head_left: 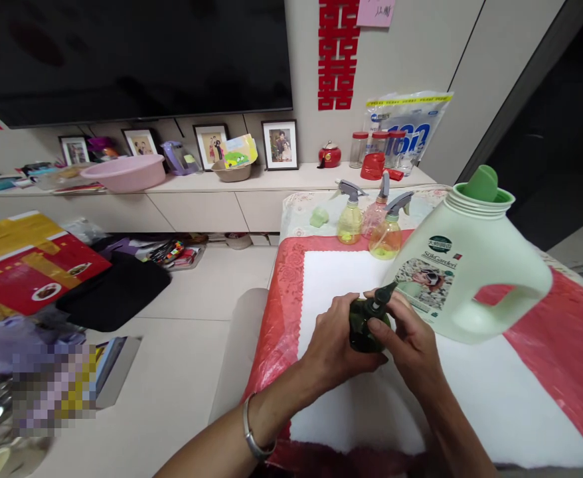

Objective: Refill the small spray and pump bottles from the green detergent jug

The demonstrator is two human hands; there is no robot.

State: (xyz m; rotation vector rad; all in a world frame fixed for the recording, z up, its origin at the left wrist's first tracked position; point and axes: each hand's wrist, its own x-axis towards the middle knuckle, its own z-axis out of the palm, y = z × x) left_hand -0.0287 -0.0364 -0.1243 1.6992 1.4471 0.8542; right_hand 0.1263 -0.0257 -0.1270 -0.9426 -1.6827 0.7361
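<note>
A dark green pump bottle is held above the white mat. My left hand wraps round the bottle's body from the left. On the other side, my right hand has its fingers closed round the pump head and collar, with the thumb pressed at its front. Part of the bottle is hidden behind my fingers. Just beyond my right hand stands a large pale green detergent jug with a handle, a printed label and a green piece in its mouth.
Spray bottles in yellow, pink and orange stand at the table's far side, beside a crumpled green cloth. A red cover lies under the mat. Behind runs a low cabinet bearing a pink basin and picture frames.
</note>
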